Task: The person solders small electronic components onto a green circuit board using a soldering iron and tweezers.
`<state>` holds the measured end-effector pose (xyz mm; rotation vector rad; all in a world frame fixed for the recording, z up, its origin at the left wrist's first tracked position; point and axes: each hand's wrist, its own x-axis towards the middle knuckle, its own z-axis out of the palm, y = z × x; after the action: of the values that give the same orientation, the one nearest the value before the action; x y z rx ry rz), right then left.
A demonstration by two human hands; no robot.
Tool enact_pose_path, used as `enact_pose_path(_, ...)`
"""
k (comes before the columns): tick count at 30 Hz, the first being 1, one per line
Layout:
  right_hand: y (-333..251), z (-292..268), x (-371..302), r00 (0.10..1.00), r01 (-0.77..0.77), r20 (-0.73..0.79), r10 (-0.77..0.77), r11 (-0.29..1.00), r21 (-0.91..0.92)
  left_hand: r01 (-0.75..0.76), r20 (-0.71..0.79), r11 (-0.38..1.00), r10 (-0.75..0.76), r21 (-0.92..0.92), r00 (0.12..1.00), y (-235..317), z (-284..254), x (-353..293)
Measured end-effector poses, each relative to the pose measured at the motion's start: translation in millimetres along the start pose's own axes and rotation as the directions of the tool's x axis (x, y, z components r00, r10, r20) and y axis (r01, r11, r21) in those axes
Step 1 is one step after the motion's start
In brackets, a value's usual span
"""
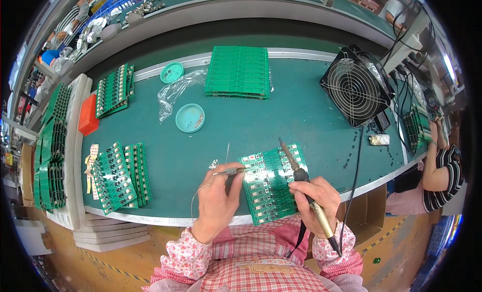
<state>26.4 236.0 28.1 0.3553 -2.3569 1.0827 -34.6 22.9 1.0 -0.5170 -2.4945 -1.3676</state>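
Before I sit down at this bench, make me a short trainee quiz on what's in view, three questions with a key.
1. What is the right hand holding?
2. True or false: the black fan stands to the right of the red bin.
3. How many round turquoise dishes are on the green table? A) one B) two C) four

Key:
1. A soldering iron, with a gold-coloured handle.
2. True.
3. B.
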Motion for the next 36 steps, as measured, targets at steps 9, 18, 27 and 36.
enact_pose_path(9, -33, 3, 49, 0.971, 0.209, 0.156, -0.18, 0.958, -0.195, -0.477, 0.405, 0.83, 0.345, 0.291, 0.847, 22, -53, 2)
enact_pose_path(18, -25, 4, 32, 0.928, 0.06, 0.357, -0.103, 0.99, 0.129, -0.301, 0.419, 0.953, 0.269, 0.012, 0.867, 17, -78, -18)
enact_pose_path(27, -60, -21, -26, 0.71, -0.387, -0.142, 0.69, 0.551, 0.739, 0.228, -0.161, 0.958, -0.256, -0.174, 0.953, -26, -62, -10)
enact_pose_path(36, -62, -26, -33, 0.753, -0.338, -0.175, 0.634, 0.602, 0.724, 0.185, -0.14, 0.982, -0.188, -0.034, 0.972, -32, -48, -14)
